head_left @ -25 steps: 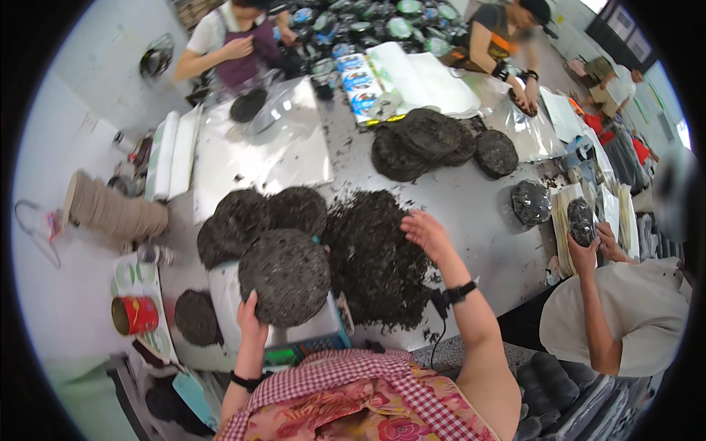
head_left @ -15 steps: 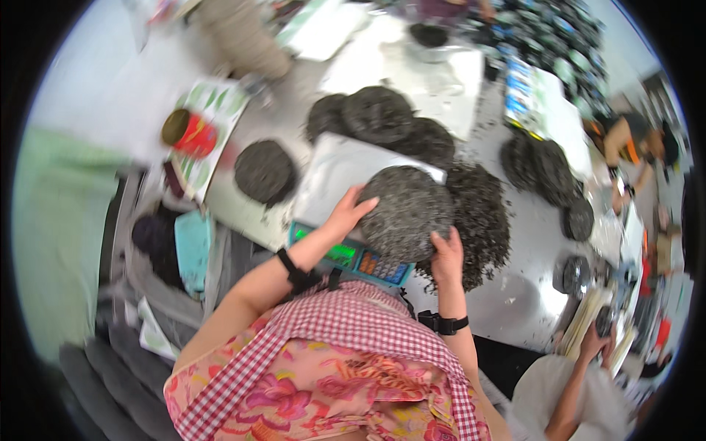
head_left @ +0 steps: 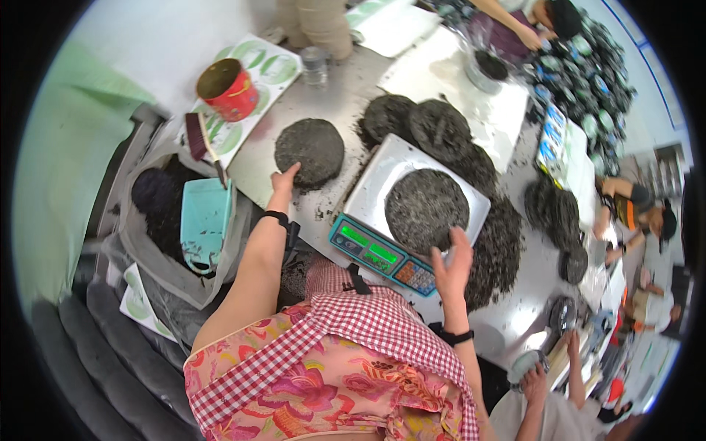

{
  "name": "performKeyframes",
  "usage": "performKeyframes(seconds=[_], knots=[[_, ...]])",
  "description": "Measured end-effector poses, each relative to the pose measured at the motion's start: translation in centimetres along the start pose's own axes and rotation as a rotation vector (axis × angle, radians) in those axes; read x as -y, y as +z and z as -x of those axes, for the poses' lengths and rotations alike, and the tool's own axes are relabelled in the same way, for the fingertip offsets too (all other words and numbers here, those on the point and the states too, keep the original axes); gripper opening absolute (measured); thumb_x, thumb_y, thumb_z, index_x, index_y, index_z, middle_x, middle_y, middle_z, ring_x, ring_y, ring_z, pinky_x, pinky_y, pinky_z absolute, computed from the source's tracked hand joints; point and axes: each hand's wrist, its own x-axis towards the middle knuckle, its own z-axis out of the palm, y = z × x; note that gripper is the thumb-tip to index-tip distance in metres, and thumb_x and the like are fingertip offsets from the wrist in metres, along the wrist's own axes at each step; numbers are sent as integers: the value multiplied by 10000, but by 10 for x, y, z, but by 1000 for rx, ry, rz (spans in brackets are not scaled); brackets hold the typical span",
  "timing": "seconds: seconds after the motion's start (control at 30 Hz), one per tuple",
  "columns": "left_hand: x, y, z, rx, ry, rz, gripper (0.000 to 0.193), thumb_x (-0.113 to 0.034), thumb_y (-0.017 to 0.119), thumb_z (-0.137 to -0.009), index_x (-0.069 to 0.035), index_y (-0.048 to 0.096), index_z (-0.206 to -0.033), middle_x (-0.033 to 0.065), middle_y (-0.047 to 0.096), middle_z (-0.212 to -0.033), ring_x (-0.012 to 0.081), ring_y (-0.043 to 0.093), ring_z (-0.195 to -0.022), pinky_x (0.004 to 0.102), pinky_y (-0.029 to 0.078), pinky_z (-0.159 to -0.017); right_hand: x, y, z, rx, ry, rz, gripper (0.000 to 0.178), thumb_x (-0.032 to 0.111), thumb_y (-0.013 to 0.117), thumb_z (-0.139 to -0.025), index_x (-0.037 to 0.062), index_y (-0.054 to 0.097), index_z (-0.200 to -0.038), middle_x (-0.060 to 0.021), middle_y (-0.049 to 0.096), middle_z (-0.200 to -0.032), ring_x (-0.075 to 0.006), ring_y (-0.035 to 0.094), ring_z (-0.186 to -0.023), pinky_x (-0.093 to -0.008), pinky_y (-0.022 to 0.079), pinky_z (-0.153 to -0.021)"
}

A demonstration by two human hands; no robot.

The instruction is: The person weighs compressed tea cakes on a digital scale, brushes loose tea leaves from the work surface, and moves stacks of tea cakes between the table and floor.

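Observation:
My left hand [head_left: 283,184] is at the near left edge of a flat, round dark cake [head_left: 310,153] of dried, seaweed-like stuff on the table. Its thumb presses on the rim, and the other fingers are partly hidden by the cake. A second such cake [head_left: 426,209] rests on the steel pan of a digital scale [head_left: 360,184] with a lit green display. My right hand [head_left: 453,266] is open at that cake's near right edge, thumb and fingers apart. Several more dark cakes [head_left: 439,130] lie together behind the scale. Loose dark shreds [head_left: 496,257] are heaped to its right.
A red tin [head_left: 234,99] stands at the left on a printed board, near a brush [head_left: 197,136]. Below is a bag [head_left: 140,246] holding a turquoise scoop [head_left: 202,220]. More cakes [head_left: 548,213] lie farther right. Co-workers [head_left: 548,389] are at the right and far side.
The cake that both hands held over the scale now rests on its pan. My left hand has moved left to another cake; my right hand has loosened. The view has shifted.

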Motion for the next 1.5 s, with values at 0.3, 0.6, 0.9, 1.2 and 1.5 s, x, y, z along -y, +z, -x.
performKeyframes(seconds=[0.3, 0.6, 0.9, 1.2, 1.5], knots=[[-114, 13, 82, 160, 594, 284, 571, -180, 788, -636, 38, 506, -1083, 130, 599, -1015, 228, 575, -888, 329, 444, -814, -7, 9, 3, -54, 13, -44, 392, 191, 605, -823, 58, 506, -1178, -144, 481, -1242, -326, 416, -1200, -446, 331, -994], [-244, 137, 371, 535, 1588, -223, 553, -157, 740, -611, 0, 496, -1082, 156, 486, -1012, 313, 490, -961, 378, 411, -849, -92, -59, 81, -307, 410, -458, 419, 201, 603, -856, 52, 472, -1224, -128, 519, -1203, -261, 489, -1128, -370, 408, -919], [-70, 279, 544, 1127, 2051, -295, 666, -150, 781, -545, -40, 469, -1123, 169, 439, -1116, 371, 430, -1076, 439, 373, -929, -164, -147, 124, -751, 558, -1960, 579, 391, 584, -846, 30, 412, -1265, -138, 477, -1252, -273, 470, -1142, -467, 394, -941], [-36, 302, 589, 1507, 1365, -399, 636, -304, 678, -777, -29, 342, -1241, 207, 481, -1213, 381, 485, -1116, 406, 384, -946, -193, -150, 159, -885, 466, -1547, 458, 108, 643, -780, 24, 452, -1187, -85, 556, -1101, -219, 549, -997, -370, 453, -890], [-91, 312, 552, 1209, 1678, -322, 332, -158, 545, -835, -63, 548, -1153, 219, 442, -1276, 397, 442, -1163, 412, 393, -957, -228, -142, 163, -877, 489, -1636, 397, 166, 608, -800, 7, 498, -1147, -90, 576, -1101, -227, 552, -1010, -390, 441, -899]])
